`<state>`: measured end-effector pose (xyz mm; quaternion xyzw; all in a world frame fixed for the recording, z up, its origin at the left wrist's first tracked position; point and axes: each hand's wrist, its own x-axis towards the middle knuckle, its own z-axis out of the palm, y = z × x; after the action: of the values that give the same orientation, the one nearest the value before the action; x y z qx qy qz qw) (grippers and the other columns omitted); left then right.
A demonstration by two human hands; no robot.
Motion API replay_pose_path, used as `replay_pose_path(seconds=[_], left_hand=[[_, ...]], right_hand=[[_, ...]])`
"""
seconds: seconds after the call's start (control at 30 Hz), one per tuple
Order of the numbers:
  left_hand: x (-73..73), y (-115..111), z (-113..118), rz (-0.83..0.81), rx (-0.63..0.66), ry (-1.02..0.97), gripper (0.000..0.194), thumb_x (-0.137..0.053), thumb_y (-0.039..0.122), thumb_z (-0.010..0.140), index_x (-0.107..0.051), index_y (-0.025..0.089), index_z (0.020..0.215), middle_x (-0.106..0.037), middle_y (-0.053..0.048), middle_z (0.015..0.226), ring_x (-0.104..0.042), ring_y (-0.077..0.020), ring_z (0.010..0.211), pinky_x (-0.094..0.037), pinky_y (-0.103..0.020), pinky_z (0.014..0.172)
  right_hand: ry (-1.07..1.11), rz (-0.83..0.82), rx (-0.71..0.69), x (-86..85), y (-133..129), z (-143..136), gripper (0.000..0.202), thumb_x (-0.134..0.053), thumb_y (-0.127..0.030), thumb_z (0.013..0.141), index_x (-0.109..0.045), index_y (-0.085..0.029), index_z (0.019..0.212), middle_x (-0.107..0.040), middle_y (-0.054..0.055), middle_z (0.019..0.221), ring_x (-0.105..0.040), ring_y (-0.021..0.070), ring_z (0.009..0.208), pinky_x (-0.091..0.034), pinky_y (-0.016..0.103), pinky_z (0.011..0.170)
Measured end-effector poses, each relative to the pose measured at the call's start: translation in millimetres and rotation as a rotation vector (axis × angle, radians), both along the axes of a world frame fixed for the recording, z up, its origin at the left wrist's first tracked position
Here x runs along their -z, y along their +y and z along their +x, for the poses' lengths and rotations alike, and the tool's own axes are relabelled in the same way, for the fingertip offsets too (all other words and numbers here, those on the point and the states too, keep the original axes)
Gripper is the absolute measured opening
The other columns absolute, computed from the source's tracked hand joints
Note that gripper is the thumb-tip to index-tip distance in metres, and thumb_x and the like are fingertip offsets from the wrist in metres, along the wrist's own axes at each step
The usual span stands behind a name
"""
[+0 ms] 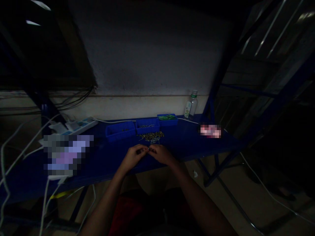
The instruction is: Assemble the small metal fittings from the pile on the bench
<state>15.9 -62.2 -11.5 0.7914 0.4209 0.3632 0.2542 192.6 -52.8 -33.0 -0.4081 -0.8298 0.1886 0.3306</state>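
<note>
**Past bare forearms (pixel 105 203) and red clothing (pixel 126 209), to a tiny piece pinched at mid-tabletop**

Brings left hand (pixel 133 157) and right hand (pixel 159 154) together just above the near side of the blue tabletop (pixel 184 141). Pinches a tiny piece (pixel 148 149) where the fingertips of both meet, thumbs and forefingers pressed in close. Too small and dim to name the kind.

Looks mid-way through handwork, judging by the loose pile of small metal pieces (pixel 152 135) just beyond the fingers, with plenty in it to handle. Shows a few bits inside the left blue bin (pixel 120 136), more slim pieces in the middle bin (pixel 147 130), and green contents in the right box (pixel 167 122). Cannot tell from these how much counts as finished.

Must reach over the pile to get at the middle bin. Runs a white cord behind the bins, along the wall. Has a clear bottle (pixel 191 106) upright at the back right, near a blurred-out pink item (pixel 210 130). Crowds the left end with a power strip (pixel 83 125), another blurred-out item (pixel 70 154) and trailing white cables, well apart from the fingers.
</note>
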Motion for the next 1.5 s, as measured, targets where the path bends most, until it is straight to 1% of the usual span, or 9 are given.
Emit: replay_pose_path(seconds=[0.33,0.63,0.83,0.9,1.0,1.07,1.17,1.33,1.5], left_hand=[[0.3,0.3,0.3,0.009,0.006,-0.004,0.026,-0.053,0.037,0.080,-0.065,0.016,0.087,-0.064,-0.004,0.081,-0.057,-0.0151,0.073,-0.044,-0.024,0.067],[0.2,0.4,0.8,0.006,0.000,-0.008,0.025,-0.054,0.037,0.080,-0.066,0.016,0.086,-0.063,-0.004,0.080,-0.057,-0.0146,0.072,-0.043,-0.024,0.066],[-2.5,-1.1,1.3,0.004,0.025,-0.006,0.025,-0.052,0.035,0.080,-0.067,0.016,0.086,-0.064,-0.005,0.083,-0.058,-0.0158,0.076,-0.044,-0.025,0.070],[-2.3,-1.0,1.1,0.008,0.006,-0.017,0.023,-0.053,0.034,0.080,-0.066,0.016,0.086,-0.064,-0.005,0.083,-0.058,-0.0157,0.076,-0.043,-0.025,0.070],[-1.8,-0.5,0.6,0.009,-0.067,-0.047,0.022,-0.053,0.032,0.079,-0.065,0.015,0.086,-0.063,-0.004,0.079,-0.057,-0.0151,0.074,-0.042,-0.024,0.068],[-2.0,-0.3,0.7,-0.005,-0.112,-0.057,0.021,-0.052,0.031,0.079,-0.063,0.015,0.085,-0.062,-0.002,0.075,-0.056,-0.0141,0.069,-0.042,-0.023,0.065],[-3.3,-0.9,1.7,-0.016,-0.129,-0.038,0.017,-0.051,0.027,0.077,-0.062,0.015,0.080,-0.060,-0.001,0.072,-0.054,-0.0133,0.067,-0.041,-0.022,0.063],[-5.2,-2.2,2.6,-0.029,-0.151,-0.023,0.020,-0.050,0.030,0.076,-0.061,0.015,0.083,-0.060,-0.001,0.072,-0.055,-0.0139,0.068,-0.041,-0.022,0.063],[-1.3,0.6,-0.5,-0.009,-0.117,0.004,0.020,-0.048,0.029,0.078,-0.061,0.015,0.083,-0.061,-0.001,0.073,-0.056,-0.0141,0.068,-0.042,-0.023,0.064]], right_hand=[[-0.036,0.017,0.017,-0.3,0.9,0.4,0.010,-0.051,-0.025,0.084,-0.054,-0.018,0.077,-0.054,-0.002,0.071,-0.046,0.0087,0.062,-0.027,0.019,0.057],[-0.035,0.043,0.019,-1.9,-1.4,1.1,0.010,-0.050,-0.025,0.084,-0.054,-0.019,0.078,-0.054,-0.002,0.072,-0.047,0.0088,0.063,-0.028,0.019,0.057],[-0.033,0.036,0.032,1.5,0.7,-0.1,0.012,-0.051,-0.027,0.084,-0.055,-0.018,0.077,-0.056,-0.002,0.072,-0.049,0.0091,0.064,-0.030,0.019,0.058],[-0.005,0.022,0.028,2.5,1.4,-0.5,0.012,-0.051,-0.028,0.084,-0.056,-0.019,0.078,-0.058,-0.001,0.074,-0.051,0.0094,0.065,-0.032,0.019,0.060],[0.090,-0.011,0.017,2.8,2.7,-0.4,0.012,-0.049,-0.029,0.085,-0.058,-0.020,0.084,-0.062,0.000,0.080,-0.055,0.0104,0.071,-0.037,0.020,0.064],[0.165,-0.026,0.038,2.7,3.8,0.2,0.013,-0.048,-0.028,0.085,-0.058,-0.020,0.086,-0.063,0.000,0.082,-0.057,0.0112,0.075,-0.039,0.020,0.067],[0.239,-0.039,0.076,2.8,4.9,1.4,0.014,-0.048,-0.028,0.085,-0.058,-0.019,0.087,-0.064,0.000,0.081,-0.059,0.0113,0.074,-0.041,0.020,0.066],[0.183,-0.027,0.076,4.0,4.3,1.3,0.011,-0.050,-0.026,0.082,-0.059,-0.020,0.082,-0.063,0.000,0.077,-0.058,0.0108,0.069,-0.041,0.020,0.065],[0.200,-0.071,0.092,2.2,3.5,1.5,0.010,-0.051,-0.026,0.081,-0.058,-0.019,0.081,-0.063,0.001,0.077,-0.057,0.0110,0.068,-0.042,0.021,0.064]])
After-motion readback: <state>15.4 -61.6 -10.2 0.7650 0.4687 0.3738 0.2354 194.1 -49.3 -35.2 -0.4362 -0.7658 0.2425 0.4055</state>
